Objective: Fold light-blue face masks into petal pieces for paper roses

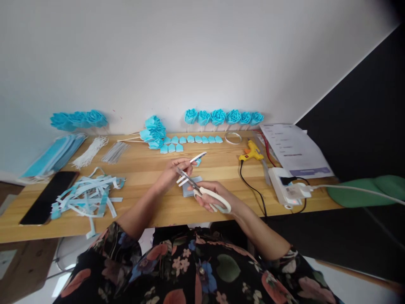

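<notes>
My left hand [177,171] is closed in a pinch on a narrow folded white strip [198,158], which juts out past the fingers. My right hand [218,191] is closed round the handles of cream-handled scissors [223,204]. The blades point up and left, close to my left fingers and the strip; I cannot tell whether they touch it. Under the hands lies a small pale, clear-looking block [189,191], partly covered. A small blue piece [198,161] shows just behind the strip. Farther back, cut blue petal pieces [190,139] lie in rows.
Blue fabric roses [218,117] stand along the wall. Blue face masks [53,156], white ear loops [90,151], thin wires [115,152], scrap strips [91,192] and a phone [49,197] lie left. At right are a yellow glue gun [252,152], tape roll [233,138] and power strip [281,190].
</notes>
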### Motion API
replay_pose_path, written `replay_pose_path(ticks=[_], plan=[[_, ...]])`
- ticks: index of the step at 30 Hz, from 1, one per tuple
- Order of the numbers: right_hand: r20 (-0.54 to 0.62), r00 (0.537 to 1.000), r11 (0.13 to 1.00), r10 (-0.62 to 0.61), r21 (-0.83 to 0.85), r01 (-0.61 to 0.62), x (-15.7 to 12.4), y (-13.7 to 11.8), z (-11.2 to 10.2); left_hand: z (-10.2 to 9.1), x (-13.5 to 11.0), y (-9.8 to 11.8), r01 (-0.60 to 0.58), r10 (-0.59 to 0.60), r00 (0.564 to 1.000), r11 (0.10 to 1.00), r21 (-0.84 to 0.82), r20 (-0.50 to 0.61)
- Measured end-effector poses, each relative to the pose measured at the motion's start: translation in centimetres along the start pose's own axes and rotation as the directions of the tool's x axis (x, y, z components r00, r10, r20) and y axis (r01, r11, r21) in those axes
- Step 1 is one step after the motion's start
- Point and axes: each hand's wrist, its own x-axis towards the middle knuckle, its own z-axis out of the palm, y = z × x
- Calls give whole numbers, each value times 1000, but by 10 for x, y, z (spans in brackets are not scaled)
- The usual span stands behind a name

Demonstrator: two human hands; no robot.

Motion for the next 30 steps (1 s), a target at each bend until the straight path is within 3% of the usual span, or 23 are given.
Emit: replay_pose_path(ticks=[4,9,30], plan=[[17,997,997,-77,-3,77,-4,4,-5,1,1,6,-71,69,996,997,-33,-59],[34,992,992,-125,25,124,-10,14,-20,3,3,10,-119,114,992,983,-142,-49],[6,988,981,-156,120,155,1,8,-18,0,3,-7,-25,36,995,993,-113,93]])
